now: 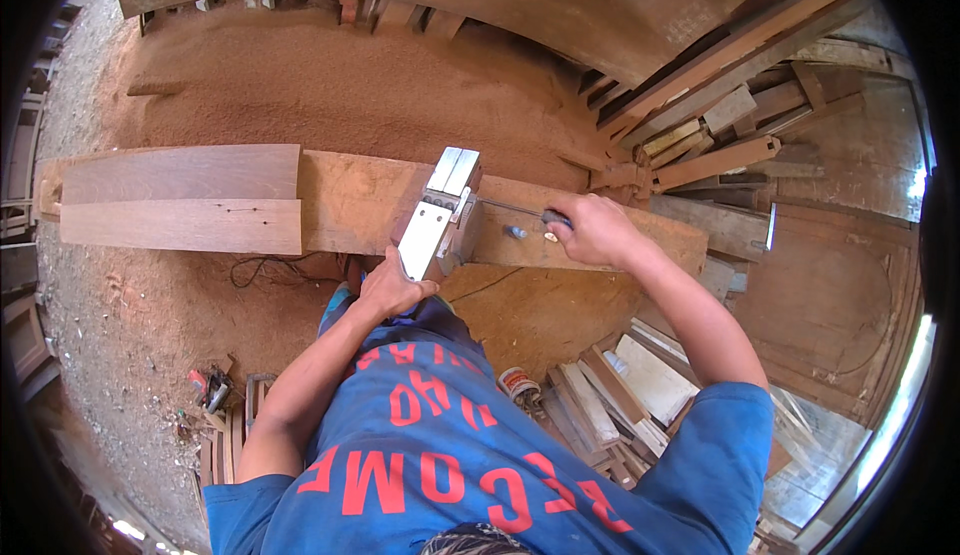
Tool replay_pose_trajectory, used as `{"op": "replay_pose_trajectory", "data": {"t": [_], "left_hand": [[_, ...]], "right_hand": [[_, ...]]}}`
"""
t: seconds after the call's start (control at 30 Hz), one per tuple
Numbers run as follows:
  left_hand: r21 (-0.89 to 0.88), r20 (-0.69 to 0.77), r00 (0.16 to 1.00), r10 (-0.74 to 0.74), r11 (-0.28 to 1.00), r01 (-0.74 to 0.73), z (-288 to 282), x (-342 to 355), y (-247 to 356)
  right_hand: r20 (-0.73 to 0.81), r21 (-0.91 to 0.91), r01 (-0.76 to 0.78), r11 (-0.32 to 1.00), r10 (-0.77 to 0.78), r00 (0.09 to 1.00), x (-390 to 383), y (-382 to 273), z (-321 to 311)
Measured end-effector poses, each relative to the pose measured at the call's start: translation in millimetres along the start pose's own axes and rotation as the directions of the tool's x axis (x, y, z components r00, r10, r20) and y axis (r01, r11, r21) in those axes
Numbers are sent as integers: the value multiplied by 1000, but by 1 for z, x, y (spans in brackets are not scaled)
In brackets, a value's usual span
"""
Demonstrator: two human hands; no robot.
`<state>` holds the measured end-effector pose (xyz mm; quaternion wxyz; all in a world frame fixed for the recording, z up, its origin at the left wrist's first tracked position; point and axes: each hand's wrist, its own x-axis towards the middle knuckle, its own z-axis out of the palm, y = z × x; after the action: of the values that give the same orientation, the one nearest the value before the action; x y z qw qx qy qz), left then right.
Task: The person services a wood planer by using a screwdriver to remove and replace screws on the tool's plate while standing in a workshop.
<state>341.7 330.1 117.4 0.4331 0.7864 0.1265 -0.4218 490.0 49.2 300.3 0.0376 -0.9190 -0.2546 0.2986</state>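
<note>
Left hand: the left hand [388,290] is closed around the near end of a silver-grey metal power planer [438,217], gripping it from below.
Right hand: the right hand [592,231] is curled tight on the dark handle of a thin-shafted screwdriver [520,209], whose shaft runs leftward from the hand to the planer's side.
Planer: a boxy tool with flat, bright metal soles facing up, tilted on edge between the two hands, resting on the board.
Board: a long, reddish-brown wooden plank [350,200] lies crosswise under both hands; two smoother planed boards [180,199] lie on it, well left of the left hand.
Small parts: a blue bit and a pale one [530,234] lie on the plank just left of the right hand.
Beyond: red sawdust ground [330,95] stretches past the plank; stacked timber offcuts [720,125] sit beyond the right hand.
</note>
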Motion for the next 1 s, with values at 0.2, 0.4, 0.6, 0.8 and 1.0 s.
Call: {"op": "replay_pose_trajectory", "data": {"t": [0.2, 0.4, 0.6, 0.8, 1.0], "left_hand": [[13, -9, 999, -36, 999, 36, -3, -5, 7], [-8, -26, 1000, -6, 1000, 6, 0, -5, 4], [-1, -28, 999, -19, 1000, 19, 2, -4, 2], [4, -33, 999, -14, 1000, 14, 1, -5, 3], [5, -23, 1000, -9, 1000, 9, 0, -6, 4]], "right_hand": [[23, -296, -30, 955, 38, 999, 6, -9, 20], [-76, -353, 2, 936, -31, 997, 23, -12, 50], [-139, -323, -135, 937, 94, 986, 36, -31, 58], [-188, -329, -109, 938, 49, 981, 36, -36, 79], [-235, -330, -229, 916, 155, 960, 51, -45, 89]]}}
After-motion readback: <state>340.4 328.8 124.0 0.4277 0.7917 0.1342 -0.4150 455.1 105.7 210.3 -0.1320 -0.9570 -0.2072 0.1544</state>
